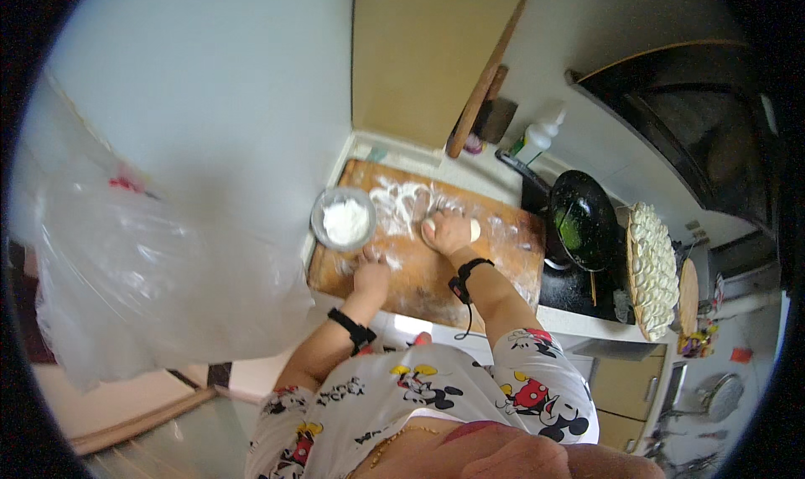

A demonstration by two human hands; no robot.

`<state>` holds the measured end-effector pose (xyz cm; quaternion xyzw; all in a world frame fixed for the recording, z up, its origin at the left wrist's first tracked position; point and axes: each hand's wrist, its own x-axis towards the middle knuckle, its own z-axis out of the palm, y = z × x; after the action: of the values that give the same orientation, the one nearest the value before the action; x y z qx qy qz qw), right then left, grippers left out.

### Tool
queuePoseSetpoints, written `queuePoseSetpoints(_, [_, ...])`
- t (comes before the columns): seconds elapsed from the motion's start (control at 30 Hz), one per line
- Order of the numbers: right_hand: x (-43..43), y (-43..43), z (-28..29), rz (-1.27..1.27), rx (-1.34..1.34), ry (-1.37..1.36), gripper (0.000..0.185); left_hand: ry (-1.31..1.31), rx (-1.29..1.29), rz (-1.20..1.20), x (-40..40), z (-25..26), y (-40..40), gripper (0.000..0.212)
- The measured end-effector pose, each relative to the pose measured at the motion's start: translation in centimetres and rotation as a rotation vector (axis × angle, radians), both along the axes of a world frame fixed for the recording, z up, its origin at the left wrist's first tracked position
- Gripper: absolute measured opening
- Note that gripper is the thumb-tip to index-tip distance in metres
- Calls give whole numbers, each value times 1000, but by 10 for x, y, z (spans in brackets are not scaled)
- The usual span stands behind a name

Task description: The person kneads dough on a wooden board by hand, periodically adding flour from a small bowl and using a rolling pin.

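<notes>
A floured wooden board (415, 277) lies on the counter before me. My right hand (449, 230) presses on a pale piece of dough (475, 230), which shows at both sides of the palm. Near the board's left edge rests my left hand (371, 274), just below a metal bowl (317, 218) of white flour (346, 222). Its fingertips are partly hidden, and no object shows in it. Loose flour (399, 205) is spread over the upper part of the board.
Right of the board, a black wok (582, 221) stands on the stove (566, 296). Farther right is a round tray of many shaped dough pieces (653, 271). A white bottle (539, 138) and a wooden rolling pin (468, 117) are behind the board. Clear plastic sheeting (170, 290) hangs at left.
</notes>
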<state>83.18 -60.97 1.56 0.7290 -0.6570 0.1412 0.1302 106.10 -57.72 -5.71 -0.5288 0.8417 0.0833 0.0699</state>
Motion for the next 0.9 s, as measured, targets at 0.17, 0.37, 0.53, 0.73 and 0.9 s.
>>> queuePoseSetpoints(0.17, [3,-2,19,-204,321,-151,49,77,-17,-58,-6,45,-7,36])
queuePoseSetpoints(0.37, [4,70,14,-84,89,-70,66,82,105,16,-7,19,-9,36])
queuePoseSetpoints(0.53, [-37,95,34,1,2,-387,75,48,137,77,-1,12,6,36])
queuePoseSetpoints(0.73, [-97,62,-69,33,173,-810,71,52,165,-53,-4,30,-4,40])
queuePoseSetpoints(0.9, [-69,27,-70,-99,117,-1292,37,-71,-35,-72,9,3,-24,42])
